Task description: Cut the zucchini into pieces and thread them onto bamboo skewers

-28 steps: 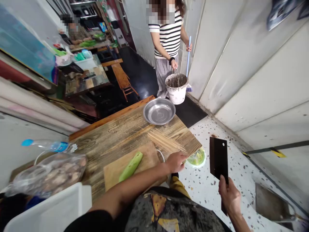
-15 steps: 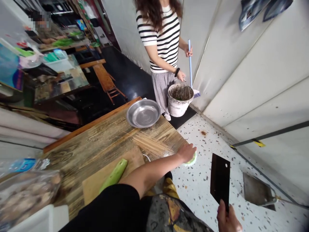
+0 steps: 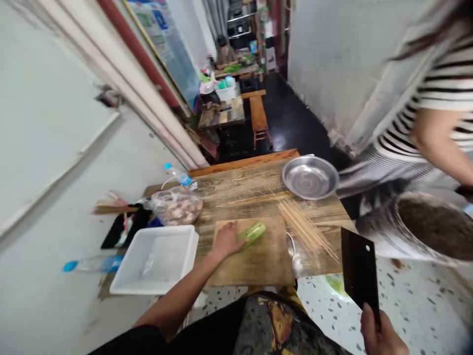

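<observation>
Wooden surface [image 3: 240, 190], mid-frame: left grip [image 3: 225, 241] lay open on a green vegetable piece [image 3: 254, 230]; right grip [image 3: 380, 336], cropped lower right, clenched a black rectangular cleaver [image 3: 359, 271], handle hidden.

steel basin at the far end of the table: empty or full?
Empty. The steel basin shows only its bare, shiny bottom; nothing lies in it.

green gourd [image 3: 252, 231], black cleaver [image 3: 359, 274]
</observation>
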`<state>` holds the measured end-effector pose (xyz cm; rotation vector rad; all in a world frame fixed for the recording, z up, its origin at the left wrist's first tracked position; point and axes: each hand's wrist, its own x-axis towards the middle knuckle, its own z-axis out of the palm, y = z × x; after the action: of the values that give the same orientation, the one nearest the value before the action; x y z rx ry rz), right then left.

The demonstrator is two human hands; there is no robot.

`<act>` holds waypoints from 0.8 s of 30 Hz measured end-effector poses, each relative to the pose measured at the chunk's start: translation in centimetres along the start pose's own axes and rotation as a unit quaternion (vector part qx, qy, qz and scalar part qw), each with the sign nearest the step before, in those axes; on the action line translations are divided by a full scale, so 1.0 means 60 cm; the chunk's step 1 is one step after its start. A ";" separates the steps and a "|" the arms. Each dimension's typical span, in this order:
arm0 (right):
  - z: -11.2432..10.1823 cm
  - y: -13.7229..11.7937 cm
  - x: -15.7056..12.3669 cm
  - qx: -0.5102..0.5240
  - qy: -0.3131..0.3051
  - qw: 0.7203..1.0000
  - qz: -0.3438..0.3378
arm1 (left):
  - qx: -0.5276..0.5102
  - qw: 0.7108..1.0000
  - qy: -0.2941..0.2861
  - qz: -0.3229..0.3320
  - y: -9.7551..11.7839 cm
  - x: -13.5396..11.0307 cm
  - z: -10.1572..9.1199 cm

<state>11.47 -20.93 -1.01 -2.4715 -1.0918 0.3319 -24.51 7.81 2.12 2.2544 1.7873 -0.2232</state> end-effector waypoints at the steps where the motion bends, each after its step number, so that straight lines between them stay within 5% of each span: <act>1: 0.002 -0.028 0.015 0.001 -0.020 1.000 -0.005 | -0.006 1.000 -0.023 0.004 -0.002 -0.008 0.013; 6: 0.038 -0.133 0.041 -0.005 -0.052 0.992 -0.110 | -0.059 0.995 -0.080 -0.031 0.012 -0.016 0.051; 10: 0.069 -0.165 0.033 -0.013 -0.067 0.972 -0.226 | -0.203 0.969 -0.088 -0.107 0.016 -0.042 0.060; 13: 0.076 -0.177 0.024 -0.028 -0.091 0.956 -0.277 | -0.229 0.965 -0.077 -0.106 0.021 -0.078 0.061; 15: 0.077 -0.183 0.020 -0.042 -0.114 0.950 -0.288 | -0.168 0.982 -0.055 -0.068 0.019 -0.086 0.054; 19: 0.086 -0.199 0.021 -0.065 -0.150 0.950 -0.265 | -0.062 0.990 0.007 0.129 0.004 -0.033 0.032; 24: 0.098 -0.239 0.022 -0.123 -0.219 0.942 -0.223 | -0.036 0.976 -0.108 0.187 0.006 0.038 0.033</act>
<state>0.84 -9.63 0.38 -2.3110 -1.9371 0.6549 -23.54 9.29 -0.36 2.3575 1.2178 -0.3099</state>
